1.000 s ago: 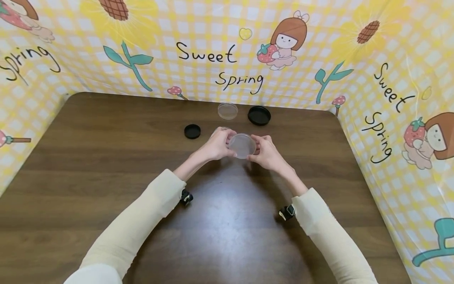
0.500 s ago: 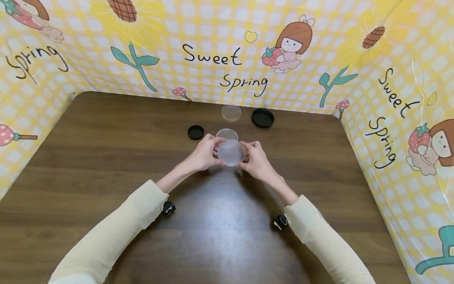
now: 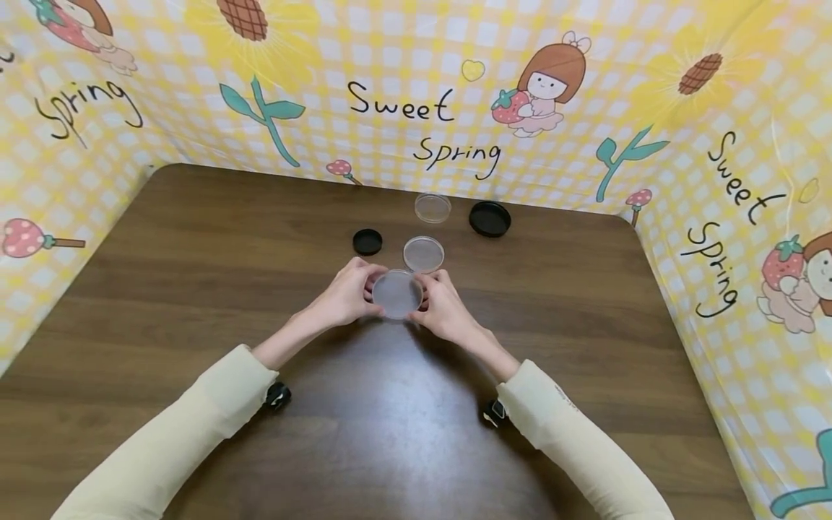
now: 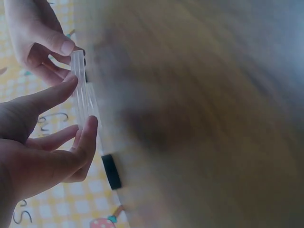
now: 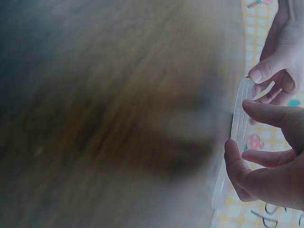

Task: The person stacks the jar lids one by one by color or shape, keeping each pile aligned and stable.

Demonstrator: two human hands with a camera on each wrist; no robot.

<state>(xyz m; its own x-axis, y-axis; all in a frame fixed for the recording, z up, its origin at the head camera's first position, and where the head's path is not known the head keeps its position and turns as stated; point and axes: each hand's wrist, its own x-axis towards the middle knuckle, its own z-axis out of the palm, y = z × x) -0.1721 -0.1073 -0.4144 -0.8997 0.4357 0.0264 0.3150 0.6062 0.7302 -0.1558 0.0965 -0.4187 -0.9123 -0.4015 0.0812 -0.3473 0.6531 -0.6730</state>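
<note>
A clear round petri dish (image 3: 397,295) is held between both hands, in the middle of the head view. My left hand (image 3: 349,292) grips its left rim with thumb and fingers, and my right hand (image 3: 447,307) grips the right rim the same way. Seen edge-on in the left wrist view, the petri dish (image 4: 80,95) shows layered clear walls close above the table. Just behind it lies a second clear dish (image 3: 424,254), its near rim close to the held one.
Farther back on the wooden table (image 3: 214,289) lies another clear round dish (image 3: 432,208). A large black round dish (image 3: 490,219) stands to its right; a smaller black one (image 3: 367,242) lies beyond my left hand. A patterned cloth (image 3: 390,72) walls the back and sides.
Both hands have carried the petri dish leftward and nearer to me. The second clear dish, mostly covered by the left hand before, now shows fully. The black dishes stay in place.
</note>
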